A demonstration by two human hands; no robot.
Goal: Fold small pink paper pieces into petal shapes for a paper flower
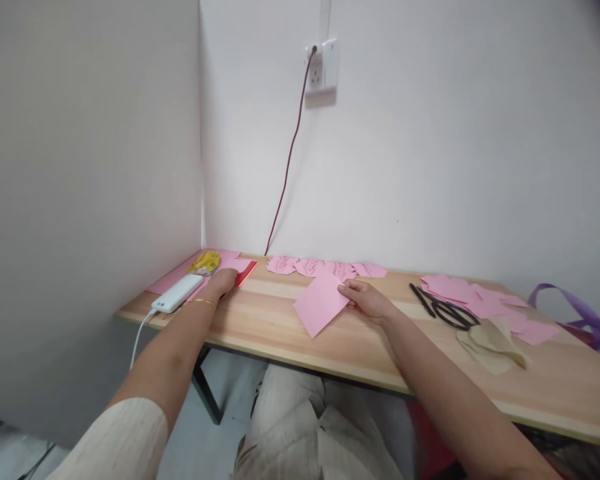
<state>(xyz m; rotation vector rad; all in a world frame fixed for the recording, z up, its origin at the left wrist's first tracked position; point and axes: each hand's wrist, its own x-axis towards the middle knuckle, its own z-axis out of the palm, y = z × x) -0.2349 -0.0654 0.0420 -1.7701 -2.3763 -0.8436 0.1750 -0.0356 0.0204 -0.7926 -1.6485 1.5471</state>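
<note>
My right hand [363, 298] pinches the right corner of a square sheet of pink paper [317, 307], held up in front of me above the table. My left hand [223, 283] is at the left end of the table, its fingers curled and partly hidden, at the end of a flat red object [247, 273] with a bright orange edge. Beneath and around that hand are larger pink sheets [230, 256]. A white power bank [177, 293] with a white cable lies just left of my left wrist, and a yellow packet [205, 262] sits behind it.
Cut pink paper shapes [307, 267] line the table's back edge. On the right lie black-handled scissors [453, 313], a black pen [422, 299], pink pieces [485, 301], a beige cloth-like piece [493, 343] and a purple strap [580, 313]. A dark red cord [293, 143] hangs from the wall socket.
</note>
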